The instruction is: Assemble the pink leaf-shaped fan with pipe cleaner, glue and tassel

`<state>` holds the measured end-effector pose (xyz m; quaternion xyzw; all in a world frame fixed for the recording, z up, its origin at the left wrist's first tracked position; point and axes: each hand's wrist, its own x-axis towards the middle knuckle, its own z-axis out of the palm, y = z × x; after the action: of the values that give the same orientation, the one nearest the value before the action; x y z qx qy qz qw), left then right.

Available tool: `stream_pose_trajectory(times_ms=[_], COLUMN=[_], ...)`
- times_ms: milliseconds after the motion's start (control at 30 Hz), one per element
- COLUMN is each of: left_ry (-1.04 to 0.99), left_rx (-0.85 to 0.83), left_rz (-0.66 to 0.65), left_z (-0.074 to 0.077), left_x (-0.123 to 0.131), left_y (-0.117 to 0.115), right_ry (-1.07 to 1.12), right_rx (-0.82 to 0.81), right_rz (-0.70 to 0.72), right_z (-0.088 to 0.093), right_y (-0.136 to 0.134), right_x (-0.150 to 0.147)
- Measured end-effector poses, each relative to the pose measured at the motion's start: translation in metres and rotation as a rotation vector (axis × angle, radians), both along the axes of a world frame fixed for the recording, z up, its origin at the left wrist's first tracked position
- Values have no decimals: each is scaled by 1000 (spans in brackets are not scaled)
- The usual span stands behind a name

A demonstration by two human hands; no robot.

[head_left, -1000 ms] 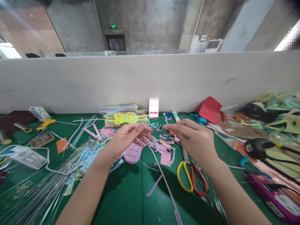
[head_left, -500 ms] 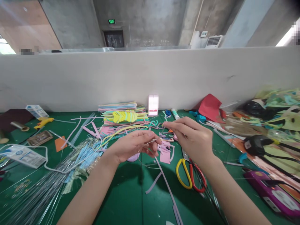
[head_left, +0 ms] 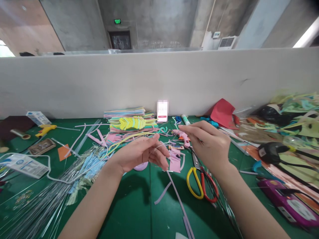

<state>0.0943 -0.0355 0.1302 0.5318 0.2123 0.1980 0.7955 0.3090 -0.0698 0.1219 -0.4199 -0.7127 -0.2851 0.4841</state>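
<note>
A thin pale strand (head_left: pixel 161 144) loops at the fingers of my left hand (head_left: pixel 141 151), which are loosely curled round it above the green table. To the right, the thumb and fingertips of my right hand (head_left: pixel 210 141) are pressed together in a pinch; whatever is between them is too small to make out. The two hands are apart. Below my right hand lie scissors (head_left: pixel 195 182) with one yellow and one red handle. Beneath and between the hands are pink paper pieces (head_left: pixel 175 164) and a pink glue gun (head_left: pixel 185 139). A long lilac strip (head_left: pixel 178 197) runs toward the front edge.
A yellow fuzzy piece (head_left: pixel 132 123) tops a stack of coloured stems at the back, beside an upright phone (head_left: pixel 162 111). Wire stems (head_left: pixel 42 205) spread at left near a milk carton (head_left: pixel 27 165). A purple device (head_left: pixel 290 202) and a black-headed tool (head_left: pixel 270 154) lie at right.
My right hand has shifted slightly right, away from my left hand, showing more of the pink glue gun. My left fingers have tilted down and spread a little.
</note>
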Motion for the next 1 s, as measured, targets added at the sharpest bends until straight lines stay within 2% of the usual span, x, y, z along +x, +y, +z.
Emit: stream_pose_trajectory(times_ms=[100, 233, 333, 400, 533, 633, 700, 767, 833, 933, 1000], left_ry=[-13, -76, -126, -133, 14, 203, 308, 376, 415, 487, 554], left_rx=[35, -24, -81, -58, 195, 548, 804, 988, 1074, 1101, 1072], left_rz=[-2, 45, 134, 224, 462, 683, 759, 788, 805, 759, 641], left_z=[2, 4, 4, 3, 1, -2, -4, -6, -7, -2, 4], left_x=[-3, -2, 0, 1, 6, 10, 11, 12, 11, 8, 4], left_y=[-1, -2, 0, 0, 0, -1, 0, 1, 2, 2, 0], right_ry=[-13, -14, -7, -4, 6, 15, 15, 11, 10, 31, 64], right_rx=[-9, -10, -3, -4, -30, -47, -47, -41, -45, -62, -95], right_rz=[-7, -46, -84, -102, -111, -113, -135, -156, -161, -175, -184], right_z=[-2, -1, 0, -1, -5, -7, -7, -5, -4, -3, -4], right_y=[2, 4, 5, 5, 5, 3, 1, 0, 0, 0, 1], right_x=[2, 3, 4, 4, -2, -7, -9, -9, -9, -9, -8])
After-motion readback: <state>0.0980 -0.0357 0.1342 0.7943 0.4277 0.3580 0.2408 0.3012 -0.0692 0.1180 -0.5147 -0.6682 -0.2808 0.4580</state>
